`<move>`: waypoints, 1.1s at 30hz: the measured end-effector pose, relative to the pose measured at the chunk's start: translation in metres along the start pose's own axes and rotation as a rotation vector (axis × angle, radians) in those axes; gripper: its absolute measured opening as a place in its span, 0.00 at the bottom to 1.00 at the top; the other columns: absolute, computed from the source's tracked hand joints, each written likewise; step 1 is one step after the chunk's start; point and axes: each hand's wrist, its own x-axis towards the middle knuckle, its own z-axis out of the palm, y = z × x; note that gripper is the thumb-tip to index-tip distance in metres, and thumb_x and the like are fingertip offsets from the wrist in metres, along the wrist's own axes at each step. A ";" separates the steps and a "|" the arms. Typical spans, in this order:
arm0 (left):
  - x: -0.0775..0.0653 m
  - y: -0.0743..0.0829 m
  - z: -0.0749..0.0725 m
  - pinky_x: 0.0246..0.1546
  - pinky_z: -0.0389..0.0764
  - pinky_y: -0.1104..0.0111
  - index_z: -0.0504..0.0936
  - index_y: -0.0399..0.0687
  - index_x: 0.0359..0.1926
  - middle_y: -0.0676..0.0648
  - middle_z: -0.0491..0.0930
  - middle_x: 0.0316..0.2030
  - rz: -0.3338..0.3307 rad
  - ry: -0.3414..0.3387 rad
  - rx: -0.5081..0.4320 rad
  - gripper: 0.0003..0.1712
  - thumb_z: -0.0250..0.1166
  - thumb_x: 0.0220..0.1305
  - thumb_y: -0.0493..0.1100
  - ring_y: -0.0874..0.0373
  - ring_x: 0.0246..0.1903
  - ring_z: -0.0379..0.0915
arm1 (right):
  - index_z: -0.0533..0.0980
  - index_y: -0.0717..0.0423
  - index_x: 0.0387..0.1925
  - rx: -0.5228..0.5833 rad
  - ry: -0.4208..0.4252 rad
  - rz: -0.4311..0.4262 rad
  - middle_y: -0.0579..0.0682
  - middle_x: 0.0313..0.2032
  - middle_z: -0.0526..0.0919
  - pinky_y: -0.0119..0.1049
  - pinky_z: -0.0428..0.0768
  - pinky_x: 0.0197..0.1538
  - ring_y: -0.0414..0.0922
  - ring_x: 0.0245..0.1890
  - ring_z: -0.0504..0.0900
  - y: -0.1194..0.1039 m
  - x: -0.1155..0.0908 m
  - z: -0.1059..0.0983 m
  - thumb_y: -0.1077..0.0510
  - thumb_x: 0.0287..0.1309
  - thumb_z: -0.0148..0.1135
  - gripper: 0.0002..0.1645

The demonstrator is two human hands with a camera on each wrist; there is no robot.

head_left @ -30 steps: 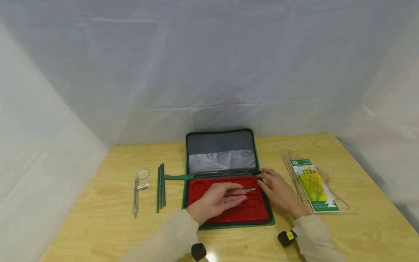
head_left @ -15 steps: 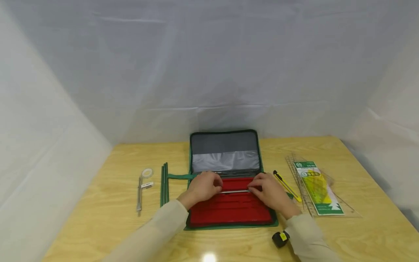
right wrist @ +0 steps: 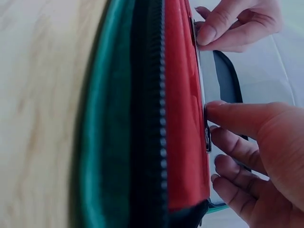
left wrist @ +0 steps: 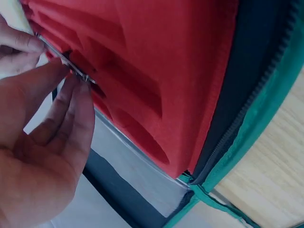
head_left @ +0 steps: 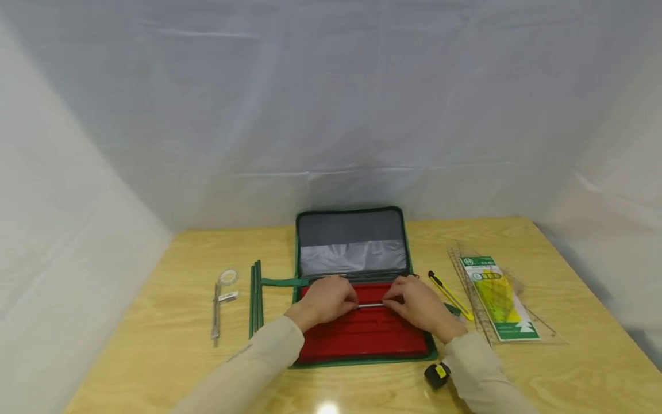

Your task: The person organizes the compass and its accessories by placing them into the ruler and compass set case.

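head view: left hand and right hand pinch the rod, nearer each other than a moment ago, likely steadying it over the tray; cutter right, pencils left. left wrist: the left hand partly hides the rod. right wrist: it juts past the right hand; tray contact unclear.

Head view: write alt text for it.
A person's left hand and right hand pinch a thin metal tool at the red tray of an open green case on a wooden table. Green pencils lie left, a yellow knife right.
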 end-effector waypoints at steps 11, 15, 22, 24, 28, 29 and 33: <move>0.001 -0.007 -0.002 0.27 0.75 0.71 0.87 0.52 0.29 0.59 0.79 0.24 -0.040 -0.081 -0.104 0.04 0.69 0.59 0.45 0.67 0.23 0.71 | 0.83 0.43 0.29 0.022 -0.074 0.023 0.37 0.32 0.75 0.38 0.76 0.41 0.40 0.35 0.76 -0.004 0.007 0.000 0.52 0.57 0.67 0.02; 0.006 -0.004 -0.004 0.27 0.76 0.70 0.87 0.52 0.27 0.59 0.80 0.24 -0.090 -0.103 -0.138 0.04 0.70 0.58 0.44 0.66 0.23 0.72 | 0.81 0.43 0.29 0.016 -0.120 0.026 0.37 0.32 0.75 0.39 0.76 0.41 0.41 0.36 0.76 -0.003 0.009 -0.003 0.52 0.57 0.67 0.03; 0.011 -0.002 -0.006 0.30 0.77 0.68 0.87 0.53 0.28 0.60 0.80 0.26 -0.057 -0.113 -0.086 0.03 0.71 0.56 0.45 0.63 0.28 0.75 | 0.81 0.43 0.30 0.025 -0.208 -0.007 0.37 0.33 0.74 0.38 0.76 0.41 0.39 0.35 0.76 0.002 0.016 -0.009 0.53 0.58 0.66 0.02; 0.011 -0.001 -0.007 0.31 0.77 0.67 0.87 0.54 0.30 0.60 0.81 0.28 -0.043 -0.110 -0.039 0.02 0.71 0.56 0.45 0.63 0.30 0.76 | 0.81 0.44 0.30 0.046 -0.223 -0.022 0.38 0.33 0.74 0.38 0.77 0.40 0.38 0.34 0.76 0.002 0.019 -0.009 0.53 0.58 0.66 0.02; 0.011 0.003 -0.006 0.29 0.77 0.66 0.84 0.56 0.25 0.60 0.78 0.23 -0.040 -0.094 0.066 0.05 0.70 0.56 0.45 0.62 0.26 0.75 | 0.80 0.46 0.30 0.054 -0.259 -0.059 0.40 0.33 0.75 0.38 0.76 0.39 0.39 0.34 0.76 0.001 0.024 -0.011 0.54 0.60 0.64 0.03; 0.012 0.005 -0.006 0.27 0.76 0.66 0.83 0.57 0.23 0.60 0.77 0.21 -0.044 -0.092 0.086 0.07 0.70 0.56 0.44 0.63 0.24 0.74 | 0.80 0.46 0.30 0.040 -0.271 -0.066 0.40 0.33 0.75 0.38 0.76 0.39 0.39 0.34 0.75 0.001 0.025 -0.011 0.54 0.60 0.64 0.03; 0.017 0.011 -0.005 0.21 0.73 0.68 0.77 0.55 0.17 0.59 0.72 0.15 -0.061 -0.117 0.124 0.13 0.67 0.58 0.43 0.63 0.17 0.69 | 0.79 0.46 0.27 -0.035 -0.297 -0.120 0.41 0.32 0.75 0.41 0.74 0.41 0.42 0.34 0.73 0.002 0.029 -0.015 0.54 0.59 0.65 0.06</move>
